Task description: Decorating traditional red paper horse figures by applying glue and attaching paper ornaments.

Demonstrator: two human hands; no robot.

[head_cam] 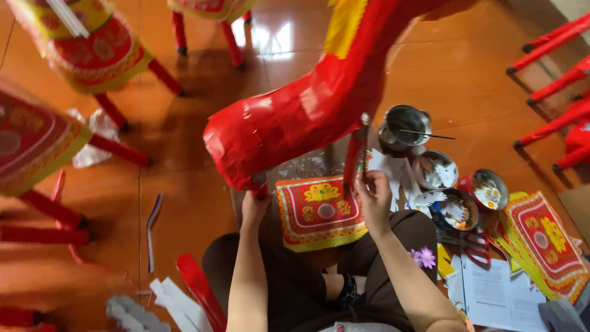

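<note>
Red paper horse figure (295,117) held above the lap: left hand (254,203) grips its underside at 9 o'clock, right hand (373,197) pinches a red leg (354,157), steadying it over the decorated paper panel (319,212)

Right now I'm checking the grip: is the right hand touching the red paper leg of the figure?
Touching. The head view shows the right hand with fingers closed around the lower end of the thin red leg of the red paper figure.
</note>
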